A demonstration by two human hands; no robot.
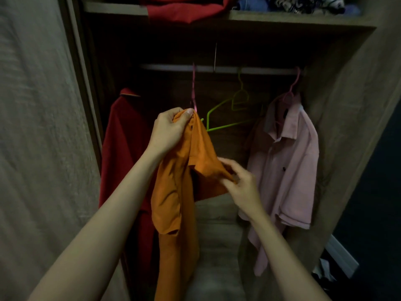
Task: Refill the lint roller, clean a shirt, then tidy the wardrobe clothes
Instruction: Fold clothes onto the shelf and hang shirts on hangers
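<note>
Hands in view: two, both bare, both reaching into the open wardrobe [347, 88].
Left hand [168, 131]: fingers clenched on the bunched top of the orange shirt [173, 192], just below a pink hanger [193, 92] hooked on the rail [217, 69].
Right hand [240, 183]: fingers pinching a fold of the orange shirt at its right edge.
Orange shirt: one; held in front of the wardrobe's middle, between the red shirt and the pink shirt, body hanging down loose.
Hanging shirts: two. One red shirt [123, 148] at the left, one pink shirt [286, 166] at the right on a second pink hanger [294, 83].
Hangers counted: three on the rail. Two pink, one green hanger [236, 111], the green one bare and tilted.
Top shelf [282, 19]: one red folded cloth [186, 7] overhanging the edge; a pile of mixed clothes [293, 4] to its right, number cannot be told.
</note>
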